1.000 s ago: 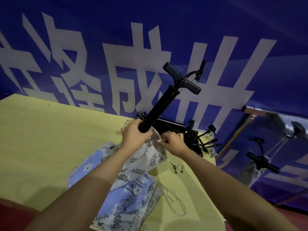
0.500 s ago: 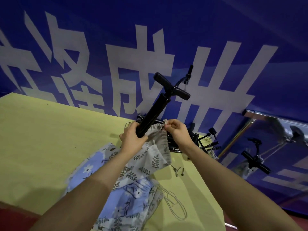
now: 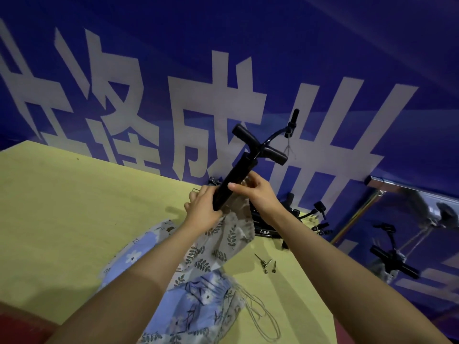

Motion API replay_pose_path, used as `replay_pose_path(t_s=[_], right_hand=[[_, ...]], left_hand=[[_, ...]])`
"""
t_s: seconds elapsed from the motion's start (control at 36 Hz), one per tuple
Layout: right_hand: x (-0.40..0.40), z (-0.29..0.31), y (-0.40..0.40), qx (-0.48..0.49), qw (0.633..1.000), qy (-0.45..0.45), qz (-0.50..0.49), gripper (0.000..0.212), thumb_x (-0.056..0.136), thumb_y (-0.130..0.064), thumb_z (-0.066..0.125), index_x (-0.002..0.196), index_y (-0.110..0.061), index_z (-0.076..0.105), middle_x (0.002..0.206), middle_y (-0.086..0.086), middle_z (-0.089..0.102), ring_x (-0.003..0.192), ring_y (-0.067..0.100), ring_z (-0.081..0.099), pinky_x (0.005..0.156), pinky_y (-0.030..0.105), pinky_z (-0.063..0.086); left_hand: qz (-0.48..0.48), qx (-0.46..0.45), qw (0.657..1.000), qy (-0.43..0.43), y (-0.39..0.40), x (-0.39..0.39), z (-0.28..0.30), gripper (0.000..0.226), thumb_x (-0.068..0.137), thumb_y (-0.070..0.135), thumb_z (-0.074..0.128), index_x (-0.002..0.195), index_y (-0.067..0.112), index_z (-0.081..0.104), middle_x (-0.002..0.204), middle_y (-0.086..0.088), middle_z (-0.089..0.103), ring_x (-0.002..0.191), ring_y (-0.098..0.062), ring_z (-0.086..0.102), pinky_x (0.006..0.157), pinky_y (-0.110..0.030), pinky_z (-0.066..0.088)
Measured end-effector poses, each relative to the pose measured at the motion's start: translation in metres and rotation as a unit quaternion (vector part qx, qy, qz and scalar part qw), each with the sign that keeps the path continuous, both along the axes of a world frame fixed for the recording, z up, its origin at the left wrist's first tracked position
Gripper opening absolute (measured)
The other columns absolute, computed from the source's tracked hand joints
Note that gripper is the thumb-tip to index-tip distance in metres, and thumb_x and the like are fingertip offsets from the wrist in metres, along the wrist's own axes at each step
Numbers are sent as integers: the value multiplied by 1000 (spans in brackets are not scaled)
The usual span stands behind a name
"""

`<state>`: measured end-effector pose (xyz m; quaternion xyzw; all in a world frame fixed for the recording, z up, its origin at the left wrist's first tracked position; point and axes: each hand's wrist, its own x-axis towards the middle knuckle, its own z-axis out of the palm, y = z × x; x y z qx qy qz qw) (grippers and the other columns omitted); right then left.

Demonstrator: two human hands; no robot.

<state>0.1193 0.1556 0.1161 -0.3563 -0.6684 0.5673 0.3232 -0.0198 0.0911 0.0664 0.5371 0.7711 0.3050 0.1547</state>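
Note:
A black hand pump (image 3: 238, 175) with a T-handle (image 3: 259, 145) and a thin hose tilts up to the right over the yellow table (image 3: 74, 207). Its lower end sits inside a leaf-print drawstring bag (image 3: 223, 244). My left hand (image 3: 203, 209) grips the pump barrel together with the bag's mouth. My right hand (image 3: 253, 192) holds the bag's rim against the barrel, thumb across the pump.
Several blue floral bags (image 3: 193, 306) with loose drawstrings (image 3: 258, 316) lie near the table's front edge. Three small metal needles (image 3: 267, 263) lie to the right. More black pumps (image 3: 285, 219) are piled at the far edge, against the blue banner wall. A mirror panel (image 3: 409, 232) stands at right.
My right hand has risen from the bag's side to the barrel, drawing the bag's mouth higher up the pump. The pump has shifted slightly.

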Motion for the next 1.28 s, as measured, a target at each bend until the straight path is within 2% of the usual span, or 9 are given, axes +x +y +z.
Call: replay_pose_path(t_s=[0.06, 0.14, 0.33, 0.44, 0.61, 0.72, 0.86, 1.08, 1.28], right_hand=[[0, -6, -2, 9, 1000, -19, -12, 39, 79, -18, 75, 115, -13, 60, 102, -8, 65, 93, 4, 61, 69, 6, 48], [-1, -21, -2, 3, 998, -46, -36, 45, 74, -25, 80, 114, -17, 61, 110, -2, 66, 103, 16, 63, 92, 29, 52], [-10, -47, 2, 53, 982, -168, -63, 70, 47, -80, 71, 106, -44, 62, 116, -4, 58, 117, 22, 50, 103, 51, 38], [-16, -37, -9, 83, 967, -233, -70, 70, 68, -58, 74, 127, -27, 55, 128, 2, 47, 126, 26, 37, 109, 47, 30], [-28, -44, -13, 113, 948, -288, -70, 70, 71, -58, 71, 131, -26, 53, 133, 6, 44, 128, 30, 30, 100, 41, 25], [-32, -41, -13, 132, 943, -298, -65, 60, 72, -55, 72, 124, -28, 58, 120, 6, 46, 119, 29, 35, 88, 36, 26], [-34, -34, -15, 135, 942, -307, -34, 59, 73, -49, 75, 123, -22, 58, 123, 7, 42, 119, 30, 33, 87, 31, 24], [-15, -42, -6, 143, 942, -299, 55, 58, 70, -43, 59, 127, -45, 50, 114, 0, 49, 112, 26, 45, 105, 47, 35], [-3, -24, -3, 264, 922, -270, -85, 30, 78, -1, 47, 104, -14, 57, 89, 5, 62, 84, 31, 58, 73, 42, 46]], left_hand=[[-25, -56, 998, 3, 1, -5, 1, 72, 79, 15, 65, 140, 30, 30, 133, 2, 38, 119, -31, 34, 90, -46, 39], [-76, -107, 991, -8, 0, -12, 0, 87, 77, 7, 68, 148, 21, 20, 142, -4, 31, 126, -34, 39, 100, -47, 42], [-10, 37, 991, -129, -6, -16, 7, 56, 84, -6, 56, 136, 13, 45, 135, -10, 45, 124, -26, 47, 93, -29, 42], [9, 80, 986, -146, -3, -14, 14, 49, 88, 8, 59, 135, 13, 43, 126, -8, 49, 102, -21, 53, 81, -27, 44], [61, 149, 977, -137, -8, -14, 22, 63, 85, 1, 58, 139, 13, 28, 138, -7, 33, 127, -23, 41, 103, -34, 42], [16, 232, 972, 36, -11, -13, 43, 67, 83, 14, 58, 142, 17, 26, 147, -7, 23, 137, -25, 25, 114, -40, 26], [-63, 141, 961, 229, 0, -9, 63, 60, 92, 45, 46, 146, 32, 23, 158, -2, 7, 146, -26, -2, 117, -48, 5], [-49, 115, 947, 296, 8, -11, 65, 48, 88, 41, 51, 130, 19, 44, 124, -6, 49, 122, -31, 35, 106, -40, 20], [-44, 143, 954, 260, 6, -16, 67, 37, 83, 37, 58, 109, 11, 56, 108, -7, 49, 112, -31, 35, 98, -36, 15]])
